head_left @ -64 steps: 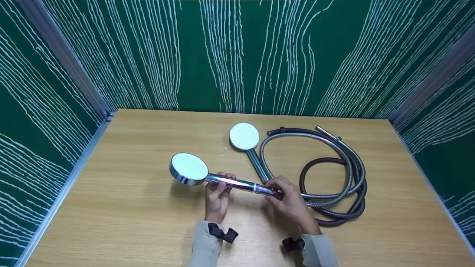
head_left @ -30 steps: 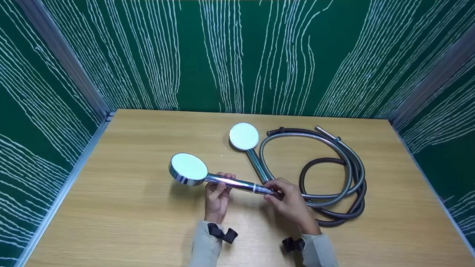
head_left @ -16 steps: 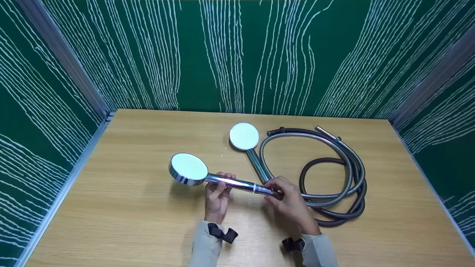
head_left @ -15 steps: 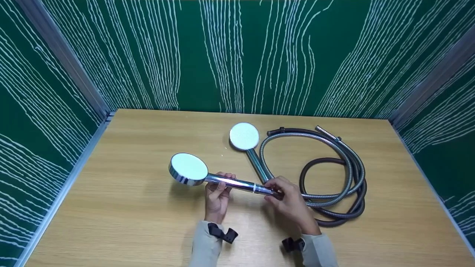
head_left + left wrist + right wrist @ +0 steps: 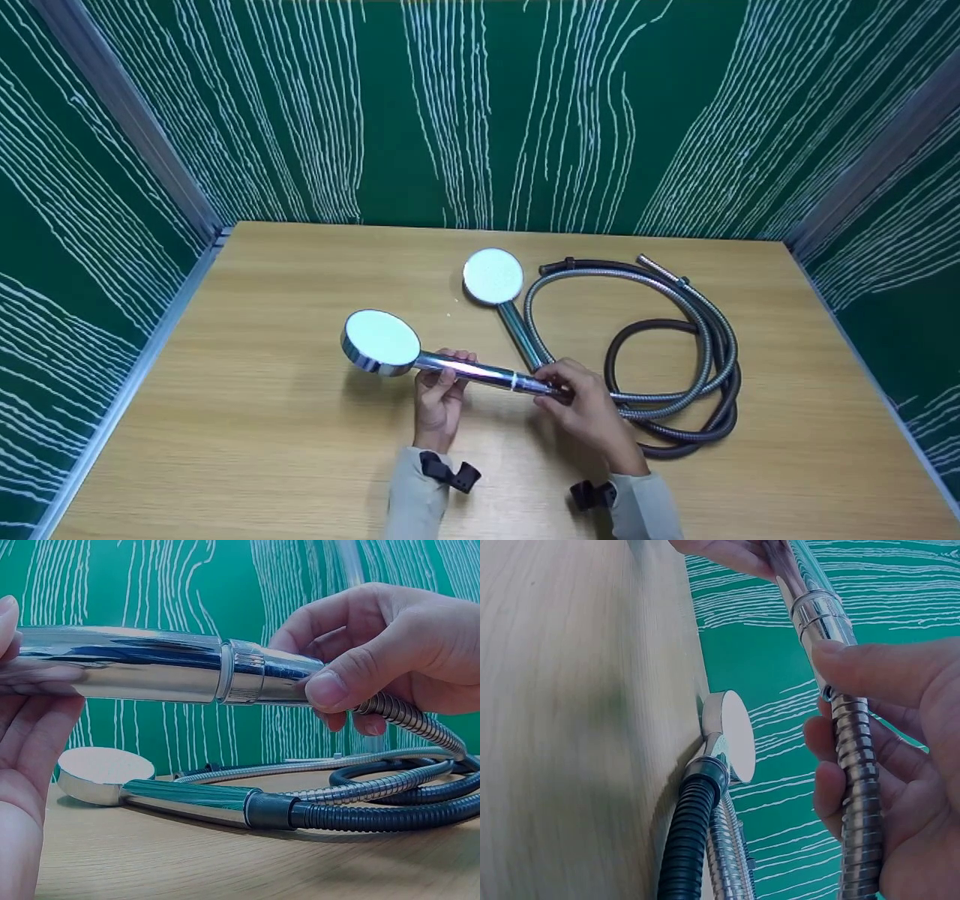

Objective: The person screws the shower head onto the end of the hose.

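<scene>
In the head view a chrome shower head [image 5: 381, 343] with a round white face is held above the table, its face to the left. My left hand [image 5: 439, 405] grips the handle, thumb in front and fingers behind. My right hand [image 5: 589, 412] pinches the tapered chrome hose connector [image 5: 281, 675] at the handle's lower end. A thin pale ring shows between handle and connector in the left wrist view. From the connector a silver ribbed hose [image 5: 857, 795] runs down past the right fingers. A second shower head [image 5: 493, 276] lies behind, joined to a black hose [image 5: 367, 815].
Loops of silver and black hose [image 5: 731, 375] lie on the right of the wooden table [image 5: 225, 412]. Green walls [image 5: 390, 112] with white lines stand at the back and both sides. Tiny white specks lie left of the second shower head.
</scene>
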Motion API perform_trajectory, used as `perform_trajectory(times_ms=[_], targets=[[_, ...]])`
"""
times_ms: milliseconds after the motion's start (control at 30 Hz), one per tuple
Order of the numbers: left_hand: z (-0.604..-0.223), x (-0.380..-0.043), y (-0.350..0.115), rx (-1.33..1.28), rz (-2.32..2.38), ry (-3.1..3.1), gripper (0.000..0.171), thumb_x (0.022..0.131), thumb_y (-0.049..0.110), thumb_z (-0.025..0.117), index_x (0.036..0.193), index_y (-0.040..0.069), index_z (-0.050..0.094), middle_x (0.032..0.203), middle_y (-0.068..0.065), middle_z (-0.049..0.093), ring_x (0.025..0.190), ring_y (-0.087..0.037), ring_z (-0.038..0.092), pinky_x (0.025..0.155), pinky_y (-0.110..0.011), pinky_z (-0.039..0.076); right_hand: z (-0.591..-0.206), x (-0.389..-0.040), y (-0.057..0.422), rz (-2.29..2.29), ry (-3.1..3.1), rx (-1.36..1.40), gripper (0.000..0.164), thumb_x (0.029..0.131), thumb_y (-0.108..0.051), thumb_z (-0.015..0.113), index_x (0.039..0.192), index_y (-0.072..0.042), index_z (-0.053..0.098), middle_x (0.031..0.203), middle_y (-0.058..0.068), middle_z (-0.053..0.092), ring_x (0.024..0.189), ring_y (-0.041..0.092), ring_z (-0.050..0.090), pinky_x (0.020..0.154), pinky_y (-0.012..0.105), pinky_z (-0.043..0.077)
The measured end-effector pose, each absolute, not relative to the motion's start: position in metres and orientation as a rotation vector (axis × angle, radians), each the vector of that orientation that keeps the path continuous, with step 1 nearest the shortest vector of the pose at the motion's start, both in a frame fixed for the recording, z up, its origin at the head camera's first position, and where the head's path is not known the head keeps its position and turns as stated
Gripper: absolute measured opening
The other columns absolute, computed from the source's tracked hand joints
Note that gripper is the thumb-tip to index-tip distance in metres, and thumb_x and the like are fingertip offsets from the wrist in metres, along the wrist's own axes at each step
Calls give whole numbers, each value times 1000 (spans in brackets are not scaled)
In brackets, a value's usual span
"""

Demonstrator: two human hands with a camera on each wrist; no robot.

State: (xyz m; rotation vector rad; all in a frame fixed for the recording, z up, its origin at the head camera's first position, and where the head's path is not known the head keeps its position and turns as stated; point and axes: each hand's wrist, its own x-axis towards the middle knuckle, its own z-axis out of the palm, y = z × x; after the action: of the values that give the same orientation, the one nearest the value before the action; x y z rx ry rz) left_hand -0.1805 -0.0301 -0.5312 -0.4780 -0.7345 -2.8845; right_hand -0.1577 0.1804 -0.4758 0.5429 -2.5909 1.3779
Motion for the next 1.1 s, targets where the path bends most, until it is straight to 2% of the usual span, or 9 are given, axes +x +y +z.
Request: perform_trajectory(times_ms=[767, 1100], targets=[[-532, -180, -31, -460, -2897, -730, 20, 91, -2, 54, 103, 7, 68, 100, -7, 72, 100, -21, 68, 100, -36, 53, -473, -156, 181, 1413, -2652, 503, 33, 73, 2, 76, 100, -14, 67, 97, -2, 65, 92, 14, 63, 86, 25, 58], [-534, -182, -30, -538, -2903, -718, 21, 91, -1, 55, 107, 6, 66, 103, -7, 72, 103, -21, 67, 101, -34, 52, -472, -156, 180, 1402, -2662, 477, 31, 74, 1, 76, 99, -13, 66, 95, -1, 65, 89, 14, 63, 83, 24, 59]])
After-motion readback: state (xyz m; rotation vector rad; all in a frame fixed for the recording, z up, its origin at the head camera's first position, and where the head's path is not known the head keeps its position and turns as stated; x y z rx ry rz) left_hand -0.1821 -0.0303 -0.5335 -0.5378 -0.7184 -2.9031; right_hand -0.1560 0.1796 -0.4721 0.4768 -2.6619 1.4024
